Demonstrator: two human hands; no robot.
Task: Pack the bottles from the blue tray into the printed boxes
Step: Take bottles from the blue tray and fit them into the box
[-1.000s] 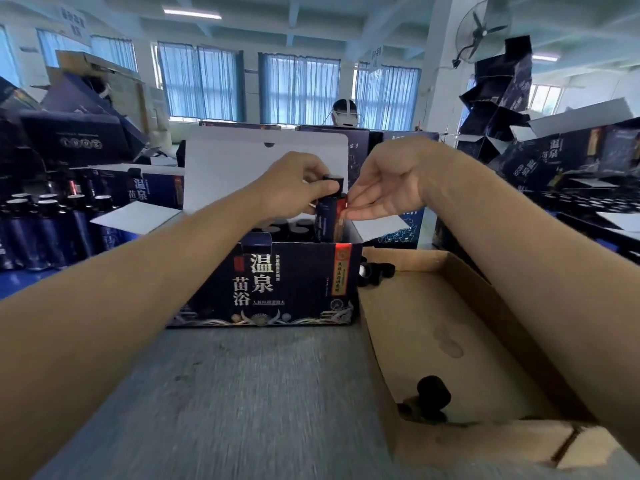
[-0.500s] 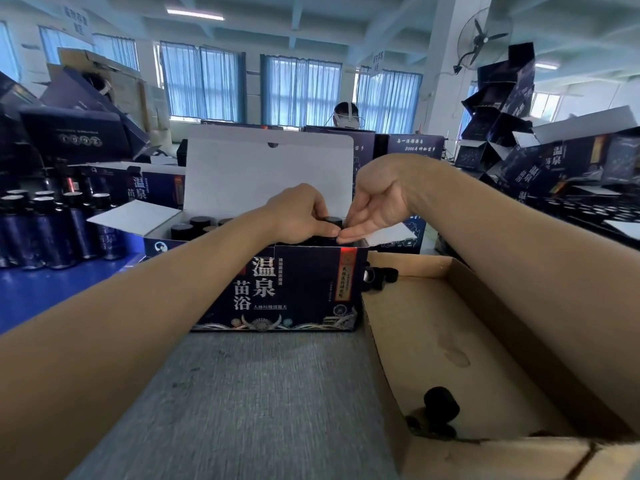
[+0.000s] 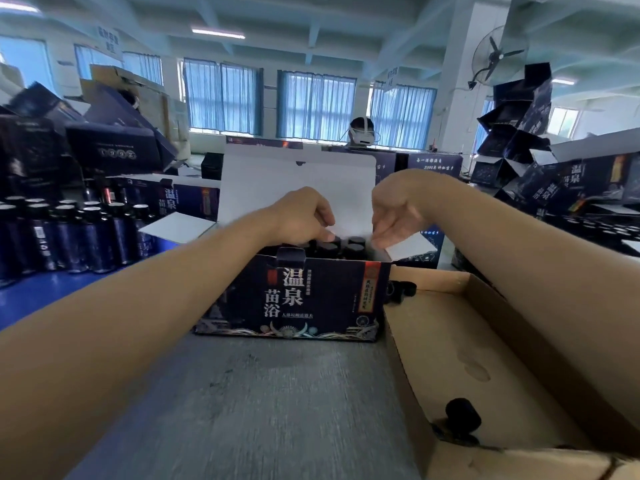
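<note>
Hands apart over open printed box (image 3: pixel 304 299), packed bottles (image 3: pixel 355 250) inside.
Left hand (image 3: pixel 303 216) curled at caps (image 3: pixel 327 247), grip unclear; right hand (image 3: pixel 398 214) loose, empty, by side flap (image 3: pixel 408 247). Press caps level before closing; spare bottles (image 3: pixel 69 233) stand on blue tray (image 3: pixel 45 296).

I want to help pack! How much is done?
Done: boxed bottles stand in the open box. In hand: the left hand and right hand are over them; the grip is blurred. Left: many tray bottles wait on the blue tray, and the lid is up.
</note>
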